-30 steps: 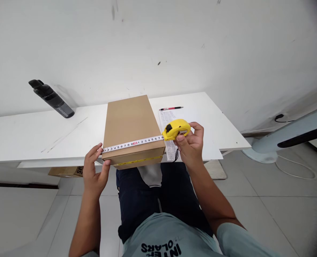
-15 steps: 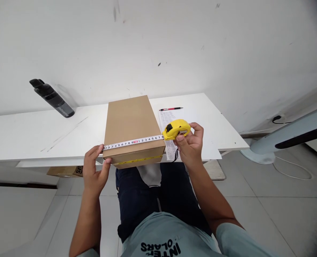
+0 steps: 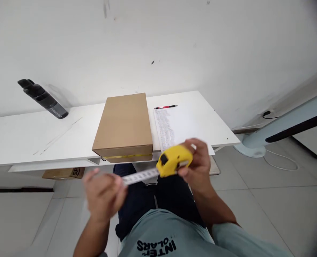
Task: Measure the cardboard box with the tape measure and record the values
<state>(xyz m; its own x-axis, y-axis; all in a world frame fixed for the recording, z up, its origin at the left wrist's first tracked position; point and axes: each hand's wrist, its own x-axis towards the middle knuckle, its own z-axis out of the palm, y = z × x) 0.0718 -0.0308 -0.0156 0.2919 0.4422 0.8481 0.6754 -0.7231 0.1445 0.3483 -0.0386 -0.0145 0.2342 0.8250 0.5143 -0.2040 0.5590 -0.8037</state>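
My right hand (image 3: pixel 197 162) is closed around the yellow case of a tape measure (image 3: pixel 176 160), above the near edge of the table. A short length of white blade (image 3: pixel 140 176) runs from the case to my left hand (image 3: pixel 104 192), whose fingers pinch its end; that hand is blurred by motion. Both hands are in front of a closed brown cardboard box (image 3: pixel 124 123), apart from it. The box lies flat on the white table (image 3: pixel 53 137), its front reaching past the edge, with a yellow strip across its front face.
To the right of the box lie a written sheet of paper (image 3: pixel 182 123) and a red and black pen (image 3: pixel 165 107). A dark bottle (image 3: pixel 44 100) stands at the left by the wall. Another carton (image 3: pixel 63 173) is below the table. A pale blue column (image 3: pixel 284 123) stands at the right.
The tape blade has come off the box top and shortened. Both hands have moved down toward my body, the left one also rightward. The box now sits slightly rotated.
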